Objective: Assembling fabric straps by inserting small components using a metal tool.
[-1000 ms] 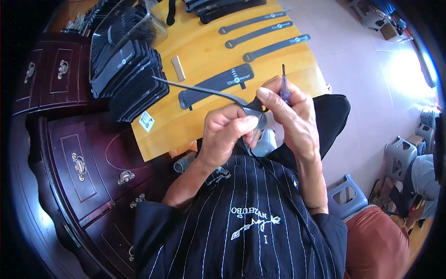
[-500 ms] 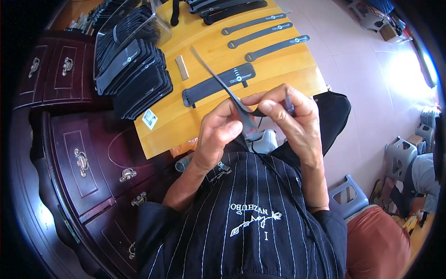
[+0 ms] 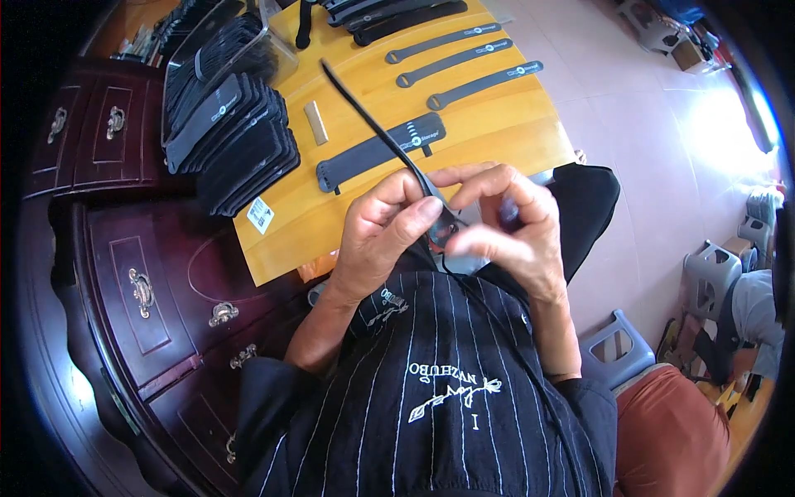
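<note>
Above the near edge of the table, my left hand (image 3: 381, 232) pinches a dark hook-and-loop strap (image 3: 362, 110) between thumb and fingers. The strap's long free end points up and to the left, seen edge-on. My right hand (image 3: 530, 236) is at the strap's lower end, its thumb blurred and apart from the forefinger. A small purple object (image 3: 508, 213) is tucked among its curled fingers; its kind is unclear. Just beyond the hands lies a wide bundle of grey straps (image 3: 368, 155) with a printed band. Further off, several single grey straps (image 3: 455, 62) lie side by side.
A stack of black straps (image 3: 248, 161) sits at the table's left edge, beside a clear plastic bin (image 3: 267, 45) filled with more. A tan strip (image 3: 315, 123) lies on the yellow table (image 3: 290, 236). Dark wooden drawers (image 3: 153, 290) stand left; a grey stool (image 3: 617, 348) stands right.
The strap has turned edge-on, its free end swinging slightly left. My right thumb has come off the strap and moved down, while my left hand keeps its pinch.
</note>
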`<state>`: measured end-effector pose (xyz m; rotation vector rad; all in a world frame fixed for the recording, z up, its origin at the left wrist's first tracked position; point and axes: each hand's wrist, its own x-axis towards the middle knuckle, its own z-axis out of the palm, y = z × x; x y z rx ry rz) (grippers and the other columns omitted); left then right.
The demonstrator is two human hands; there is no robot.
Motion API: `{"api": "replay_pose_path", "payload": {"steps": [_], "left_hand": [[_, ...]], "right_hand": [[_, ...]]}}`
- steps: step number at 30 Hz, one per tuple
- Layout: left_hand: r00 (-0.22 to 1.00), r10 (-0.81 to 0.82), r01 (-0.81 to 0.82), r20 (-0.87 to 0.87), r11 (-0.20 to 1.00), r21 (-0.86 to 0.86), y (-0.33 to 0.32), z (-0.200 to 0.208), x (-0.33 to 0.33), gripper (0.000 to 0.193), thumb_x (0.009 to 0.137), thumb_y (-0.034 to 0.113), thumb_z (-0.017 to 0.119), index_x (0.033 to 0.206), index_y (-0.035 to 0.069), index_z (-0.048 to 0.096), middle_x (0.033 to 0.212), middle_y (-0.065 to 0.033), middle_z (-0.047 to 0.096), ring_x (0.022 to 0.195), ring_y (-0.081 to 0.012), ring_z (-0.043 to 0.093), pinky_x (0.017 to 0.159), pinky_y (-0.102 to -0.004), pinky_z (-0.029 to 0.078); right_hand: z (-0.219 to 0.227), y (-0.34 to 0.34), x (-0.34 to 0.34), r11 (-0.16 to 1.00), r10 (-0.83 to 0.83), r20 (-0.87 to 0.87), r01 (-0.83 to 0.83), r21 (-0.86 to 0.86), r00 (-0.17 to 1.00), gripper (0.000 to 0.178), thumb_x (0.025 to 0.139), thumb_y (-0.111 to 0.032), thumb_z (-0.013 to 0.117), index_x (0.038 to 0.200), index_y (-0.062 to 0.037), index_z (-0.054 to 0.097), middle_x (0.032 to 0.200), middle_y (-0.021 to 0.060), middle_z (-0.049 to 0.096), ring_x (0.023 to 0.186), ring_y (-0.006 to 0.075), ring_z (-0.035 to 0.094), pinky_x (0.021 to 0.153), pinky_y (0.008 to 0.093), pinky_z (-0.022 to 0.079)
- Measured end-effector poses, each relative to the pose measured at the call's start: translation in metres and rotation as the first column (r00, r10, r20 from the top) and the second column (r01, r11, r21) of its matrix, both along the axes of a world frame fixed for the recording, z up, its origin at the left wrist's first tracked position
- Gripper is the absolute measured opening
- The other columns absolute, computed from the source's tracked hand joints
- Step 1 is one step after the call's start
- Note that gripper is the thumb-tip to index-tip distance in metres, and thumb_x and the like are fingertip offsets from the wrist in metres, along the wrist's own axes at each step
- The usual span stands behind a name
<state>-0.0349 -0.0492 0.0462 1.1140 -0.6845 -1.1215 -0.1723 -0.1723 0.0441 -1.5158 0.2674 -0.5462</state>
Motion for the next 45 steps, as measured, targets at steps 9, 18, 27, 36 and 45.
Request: {"api": "replay_pose_path", "payload": {"steps": [9,18,27,36,45], "left_hand": [[0.965,-0.232,0.217,0.119,0.968,0.123,-0.008,0.004,-0.006,0.013,0.089,0.003,0.054,0.076,0.001,0.053,0.078,-0.0030,0.059,0.069,-0.0055,0.054,0.062,-0.0212,0.045],[0.826,-0.552,0.556,0.113,0.832,0.002,0.009,-0.012,0.000,0.013,0.080,0.001,0.052,0.067,0.000,0.052,0.068,-0.0115,0.060,0.058,-0.0161,0.057,0.051,-0.0273,0.045],[0.885,-0.466,0.458,-0.009,0.873,-0.169,0.021,-0.032,0.003,0.010,0.068,0.002,0.053,0.060,-0.002,0.049,0.068,-0.0149,0.059,0.057,-0.0205,0.057,0.052,-0.0298,0.046],[0.837,-0.544,0.523,-0.056,0.826,-0.212,0.028,-0.048,0.015,0.013,0.063,0.008,0.054,0.058,0.000,0.046,0.061,-0.0098,0.051,0.055,-0.0190,0.048,0.050,-0.0306,0.038],[0.868,-0.477,0.451,-0.138,0.874,-0.183,0.035,-0.044,0.016,0.016,0.065,0.011,0.056,0.055,-0.001,0.050,0.069,-0.0133,0.052,0.065,-0.0199,0.053,0.059,-0.0310,0.041]], "right_hand": [[-0.014,0.000,0.004,0.934,-0.338,-0.010,0.337,0.117,0.941,0.018,0.085,-0.017,0.067,0.094,-0.0014,0.069,0.082,0.0076,0.067,0.077,0.0123,0.062,0.072,0.0255,0.048],[-0.032,-0.231,-0.044,0.572,-0.813,-0.076,0.767,-0.291,0.578,0.040,0.080,-0.038,0.067,0.100,-0.0036,0.070,0.094,0.0180,0.069,0.087,0.0237,0.063,0.083,0.0345,0.046],[-0.046,-0.225,-0.084,-0.070,-0.978,0.161,0.521,-0.851,0.133,0.029,0.092,-0.039,0.054,0.096,-0.0145,0.068,0.074,0.0070,0.068,0.062,0.0170,0.064,0.054,0.0321,0.046],[-0.104,-0.054,0.019,0.415,-0.705,-0.132,0.254,-0.873,0.697,0.015,0.083,-0.022,0.063,0.091,-0.0103,0.056,0.080,0.0051,0.054,0.074,0.0213,0.062,0.057,0.0335,0.050],[-0.102,-0.045,0.049,0.562,-0.700,-0.332,0.201,-0.802,0.633,0.028,0.083,-0.027,0.064,0.095,-0.0056,0.051,0.084,0.0103,0.057,0.073,0.0263,0.063,0.061,0.0375,0.050]]}}
